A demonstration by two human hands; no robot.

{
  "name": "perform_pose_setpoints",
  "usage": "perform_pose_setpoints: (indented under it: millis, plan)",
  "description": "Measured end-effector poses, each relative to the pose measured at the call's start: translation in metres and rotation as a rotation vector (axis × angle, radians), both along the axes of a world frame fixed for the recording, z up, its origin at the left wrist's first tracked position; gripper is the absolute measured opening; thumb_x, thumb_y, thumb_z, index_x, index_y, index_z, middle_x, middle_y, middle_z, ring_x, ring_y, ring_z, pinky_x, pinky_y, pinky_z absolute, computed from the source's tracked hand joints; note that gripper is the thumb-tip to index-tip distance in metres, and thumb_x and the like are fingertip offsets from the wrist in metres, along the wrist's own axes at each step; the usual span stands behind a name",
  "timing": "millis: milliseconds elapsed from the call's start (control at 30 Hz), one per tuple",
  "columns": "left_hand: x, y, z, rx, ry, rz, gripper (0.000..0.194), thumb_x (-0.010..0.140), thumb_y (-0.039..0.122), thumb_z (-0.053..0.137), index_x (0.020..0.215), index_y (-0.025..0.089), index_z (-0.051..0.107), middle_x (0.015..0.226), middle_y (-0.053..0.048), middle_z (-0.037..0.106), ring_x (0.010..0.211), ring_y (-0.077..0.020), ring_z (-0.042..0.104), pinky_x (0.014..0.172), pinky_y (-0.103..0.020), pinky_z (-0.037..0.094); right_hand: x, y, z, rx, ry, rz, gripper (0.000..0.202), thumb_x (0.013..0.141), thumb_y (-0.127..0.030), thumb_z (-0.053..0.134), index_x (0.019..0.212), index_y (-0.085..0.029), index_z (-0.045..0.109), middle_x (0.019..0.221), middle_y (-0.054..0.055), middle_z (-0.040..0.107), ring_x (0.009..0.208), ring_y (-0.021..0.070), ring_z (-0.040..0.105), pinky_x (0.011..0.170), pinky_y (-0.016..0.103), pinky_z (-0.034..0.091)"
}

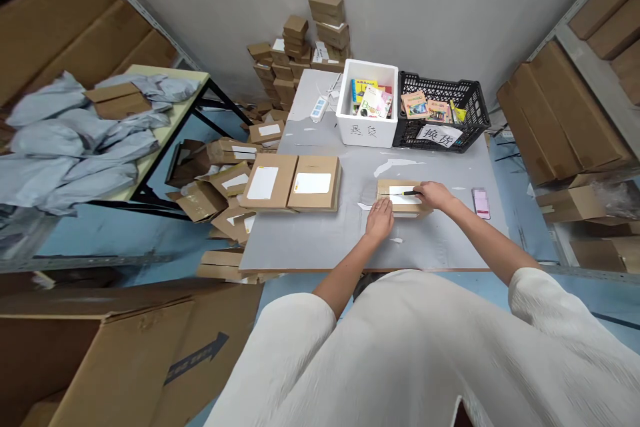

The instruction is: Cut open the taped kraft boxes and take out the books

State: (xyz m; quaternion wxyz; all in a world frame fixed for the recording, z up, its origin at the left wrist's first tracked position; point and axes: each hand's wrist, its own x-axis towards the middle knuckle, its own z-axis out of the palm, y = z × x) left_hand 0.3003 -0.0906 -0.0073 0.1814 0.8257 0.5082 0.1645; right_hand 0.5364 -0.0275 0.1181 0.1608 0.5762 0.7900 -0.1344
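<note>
One set of left fingers (383, 207) and one set of right fingers (424, 191), with one knife (411, 193) and one box (387, 185) at them. Two flat boxes (283, 180) show their tops, with two labels (263, 183), one on each. One phone (481, 203), one power strip (319, 109), one tub (367, 132) and one crate (473, 117). At least three books (376, 101) are in the tub, at least two in the crate. Two benches: one grey bench (300, 240), one cream bench (187, 107). The grey bags (43, 140) overlap too much to count; one carton (117, 100) lies on them.
</note>
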Motion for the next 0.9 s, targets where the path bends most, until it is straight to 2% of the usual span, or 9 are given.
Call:
perform_pose_setpoints:
  millis: [167, 333, 500, 667, 800, 900]
  plan:
    - [0.002, 0.000, -0.001, -0.002, 0.005, 0.019, 0.058, 0.104, 0.020, 0.046, 0.161, 0.013, 0.056, 0.167, -0.018, 0.056, 0.161, -0.0304, 0.047, 0.136, -0.053, 0.035, 0.034, -0.003, 0.003, -0.015, -0.014, -0.034, 0.035, 0.109, -0.030, 0.050, 0.125, -0.026, 0.081, 0.123, 0.015, 0.078, 0.112, 0.0315, 0.072, 0.085, 0.036, 0.051]
    - [0.002, 0.000, 0.000, 0.008, 0.015, 0.032, 0.055, 0.106, 0.021, 0.044, 0.159, 0.014, 0.057, 0.166, -0.017, 0.058, 0.159, -0.0303, 0.049, 0.135, -0.052, 0.036, 0.088, -0.011, -0.003, -0.003, 0.057, -0.121, 0.032, 0.106, -0.039, 0.059, 0.122, -0.027, 0.084, 0.121, 0.016, 0.079, 0.111, 0.0334, 0.072, 0.089, 0.039, 0.051]
    - [0.003, 0.001, 0.005, -0.013, 0.058, 0.048, 0.054, 0.106, 0.021, 0.043, 0.158, 0.013, 0.056, 0.165, -0.018, 0.058, 0.159, -0.0301, 0.049, 0.135, -0.049, 0.035, 0.137, -0.023, -0.010, 0.001, 0.083, -0.167, 0.035, 0.104, -0.040, 0.060, 0.126, -0.028, 0.083, 0.118, 0.014, 0.081, 0.105, 0.0318, 0.073, 0.083, 0.036, 0.050]
    - [0.012, 0.003, 0.015, -0.024, 0.116, 0.088, 0.050, 0.106, 0.025, 0.047, 0.155, 0.020, 0.058, 0.160, -0.018, 0.061, 0.154, -0.0353, 0.051, 0.129, -0.057, 0.038, 0.173, -0.039, -0.015, 0.019, 0.146, -0.251, 0.035, 0.100, -0.043, 0.062, 0.122, -0.028, 0.085, 0.110, 0.011, 0.083, 0.098, 0.0302, 0.072, 0.078, 0.034, 0.049]
    - [0.036, 0.014, 0.024, -0.017, 0.143, -0.017, 0.044, 0.106, 0.030, 0.052, 0.149, 0.023, 0.060, 0.159, -0.018, 0.059, 0.152, -0.0363, 0.050, 0.127, -0.056, 0.039, 0.186, -0.054, -0.025, -0.018, 0.291, -0.337, 0.039, 0.102, -0.044, 0.057, 0.123, -0.025, 0.084, 0.099, 0.008, 0.083, 0.088, 0.0263, 0.071, 0.074, 0.031, 0.047]
    - [0.059, 0.027, 0.025, -0.043, 0.156, -0.139, 0.049, 0.103, 0.035, 0.061, 0.151, 0.023, 0.057, 0.161, -0.017, 0.056, 0.152, -0.0361, 0.049, 0.128, -0.054, 0.037, 0.183, -0.064, -0.036, -0.043, 0.422, -0.381, 0.039, 0.102, -0.044, 0.055, 0.120, -0.023, 0.083, 0.097, 0.007, 0.082, 0.085, 0.0245, 0.070, 0.073, 0.030, 0.048]
